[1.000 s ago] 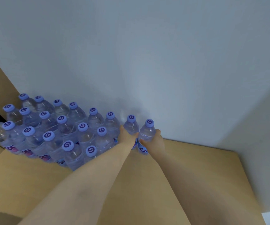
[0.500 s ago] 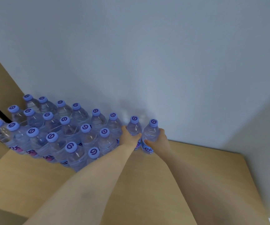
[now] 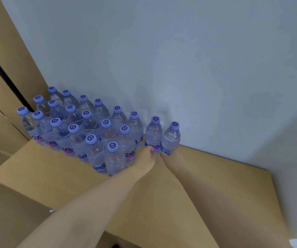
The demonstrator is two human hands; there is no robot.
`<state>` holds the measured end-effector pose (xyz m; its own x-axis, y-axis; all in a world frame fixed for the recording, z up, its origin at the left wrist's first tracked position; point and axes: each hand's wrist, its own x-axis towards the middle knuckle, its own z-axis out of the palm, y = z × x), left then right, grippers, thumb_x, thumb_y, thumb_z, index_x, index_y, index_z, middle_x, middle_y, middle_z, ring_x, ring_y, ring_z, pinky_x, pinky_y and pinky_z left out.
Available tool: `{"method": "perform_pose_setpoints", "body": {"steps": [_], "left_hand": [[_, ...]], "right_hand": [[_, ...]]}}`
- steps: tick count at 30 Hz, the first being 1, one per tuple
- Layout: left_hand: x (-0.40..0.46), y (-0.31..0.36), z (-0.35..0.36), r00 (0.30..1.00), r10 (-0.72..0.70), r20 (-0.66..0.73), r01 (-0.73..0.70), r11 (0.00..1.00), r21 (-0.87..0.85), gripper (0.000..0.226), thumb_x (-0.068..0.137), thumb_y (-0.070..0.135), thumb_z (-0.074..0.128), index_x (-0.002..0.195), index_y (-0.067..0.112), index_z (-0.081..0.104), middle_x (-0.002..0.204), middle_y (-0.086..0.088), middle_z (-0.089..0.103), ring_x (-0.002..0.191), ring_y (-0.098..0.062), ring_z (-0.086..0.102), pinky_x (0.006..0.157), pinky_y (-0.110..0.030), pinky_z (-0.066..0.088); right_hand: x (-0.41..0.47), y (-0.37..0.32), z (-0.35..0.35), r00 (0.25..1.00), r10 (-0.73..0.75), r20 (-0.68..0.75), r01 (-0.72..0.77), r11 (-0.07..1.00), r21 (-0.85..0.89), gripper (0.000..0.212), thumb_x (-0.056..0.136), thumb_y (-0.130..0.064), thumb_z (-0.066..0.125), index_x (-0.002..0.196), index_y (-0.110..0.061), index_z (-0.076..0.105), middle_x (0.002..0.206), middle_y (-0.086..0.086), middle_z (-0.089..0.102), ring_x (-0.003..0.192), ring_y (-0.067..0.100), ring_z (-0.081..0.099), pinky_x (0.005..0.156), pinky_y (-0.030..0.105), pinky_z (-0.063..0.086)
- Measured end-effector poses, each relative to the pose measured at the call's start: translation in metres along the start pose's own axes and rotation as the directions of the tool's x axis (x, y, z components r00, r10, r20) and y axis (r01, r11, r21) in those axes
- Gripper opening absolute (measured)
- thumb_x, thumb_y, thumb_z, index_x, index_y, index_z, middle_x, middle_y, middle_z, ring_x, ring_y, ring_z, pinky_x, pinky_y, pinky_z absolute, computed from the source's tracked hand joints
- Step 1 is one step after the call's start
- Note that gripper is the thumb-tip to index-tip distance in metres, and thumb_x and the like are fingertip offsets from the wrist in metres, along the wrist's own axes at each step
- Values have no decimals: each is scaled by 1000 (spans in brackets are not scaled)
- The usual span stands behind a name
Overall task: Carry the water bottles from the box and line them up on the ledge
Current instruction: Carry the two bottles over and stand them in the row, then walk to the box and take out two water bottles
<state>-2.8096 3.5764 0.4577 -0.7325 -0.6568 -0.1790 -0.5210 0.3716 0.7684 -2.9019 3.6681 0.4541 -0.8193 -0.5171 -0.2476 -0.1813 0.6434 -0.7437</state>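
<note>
Several clear water bottles with purple caps (image 3: 90, 138) stand packed in rows on the tan ledge (image 3: 215, 178) against the wall. Two more bottles stand upright at the right end of the back row. My left hand (image 3: 146, 158) holds the low base of the left one (image 3: 154, 135), thumb on its label. The base of the right one (image 3: 171, 138) is held by my right hand (image 3: 172, 157). Most of my fingers are hidden. No box is in view.
A pale wall (image 3: 179, 59) rises directly behind the bottles. Tan panels with a dark gap (image 3: 4, 76) stand at the left. The ledge runs on to the right of the two bottles, ending at a corner (image 3: 267, 172) by the side wall.
Both hands have slid from the middle of the two bottles down to their bases. The two bottles now stand on the ledge by the wall. The view has shifted left.
</note>
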Motion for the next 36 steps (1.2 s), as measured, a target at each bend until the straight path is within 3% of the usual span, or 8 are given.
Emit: {"method": "perform_pose_setpoints", "body": {"steps": [3, 5, 7, 14, 22, 27, 31, 36], "left_hand": [[-24, -13, -3, 1000, 5, 18, -7, 996, 88, 14, 95, 9, 45, 93, 19, 55, 87, -4, 53, 84, -17, 51, 79, -34, 46], [-40, -26, -6, 999, -30, 30, 27, 994, 109, 15, 96, 13, 46, 97, 18, 60, 94, -4, 58, 91, -18, 56, 87, -36, 47], [-55, -41, -14, 996, -65, 53, 58, 990, 127, 26, 96, 15, 47, 116, 15, 63, 113, -3, 64, 108, -19, 59, 93, -32, 47], [-111, -116, -80, 986, -163, 20, 161, 983, 90, 26, 96, 19, 48, 119, 17, 59, 118, -1, 64, 108, -17, 60, 94, -33, 48], [-177, -212, -226, 947, -252, -199, 249, 968, -37, 25, 95, 12, 50, 118, 9, 61, 117, -8, 64, 109, -22, 58, 78, -19, 37], [-243, -273, -337, 880, -268, -393, 277, 960, -33, 25, 97, 22, 50, 119, 18, 60, 120, -1, 64, 111, -19, 58, 92, -30, 46], [-299, -324, -403, 767, -350, -538, 369, 926, -76, 27, 94, 19, 56, 120, 13, 61, 119, -5, 67, 110, -22, 61, 95, -31, 47], [-348, -378, -466, 610, -502, -613, 398, 863, -311, 27, 94, 11, 58, 120, 2, 61, 117, -14, 66, 107, -26, 62, 89, -24, 44]], "right_hand": [[-22, 5, 14, 995, -11, 103, 14, 1000, -24, 13, 86, -21, 56, 91, -9, 57, 84, 8, 56, 75, 19, 52, 63, 29, 37], [-37, 10, 27, 990, -3, 138, 16, 996, -92, 36, 89, -29, 57, 119, -9, 56, 115, 6, 58, 103, 22, 58, 81, 31, 44], [-53, 11, 41, 986, -23, 163, 44, 991, -129, 40, 90, -32, 57, 124, -12, 55, 125, 5, 56, 112, 21, 56, 89, 33, 45], [-116, -21, 105, 944, -132, 304, 215, 942, -258, 39, 91, -38, 56, 123, -17, 57, 123, 0, 59, 111, 17, 57, 86, 26, 44], [-197, -148, 221, 831, -356, 428, 402, 915, -20, 27, 94, -36, 58, 114, -18, 63, 106, -6, 66, 98, 9, 61, 87, 26, 48], [-247, -231, 307, 685, -528, 502, 577, 814, 69, 28, 93, -34, 59, 115, -17, 64, 108, -8, 63, 101, 10, 59, 85, 26, 47], [-282, -288, 369, 517, -623, 588, 750, 660, 39, 37, 93, -40, 59, 125, -23, 58, 111, -14, 55, 101, 5, 52, 82, 22, 40], [-313, -352, 432, 361, -635, 683, 721, 655, 227, 33, 94, -37, 60, 125, -26, 58, 121, -15, 59, 113, 2, 53, 99, 23, 41]]}}
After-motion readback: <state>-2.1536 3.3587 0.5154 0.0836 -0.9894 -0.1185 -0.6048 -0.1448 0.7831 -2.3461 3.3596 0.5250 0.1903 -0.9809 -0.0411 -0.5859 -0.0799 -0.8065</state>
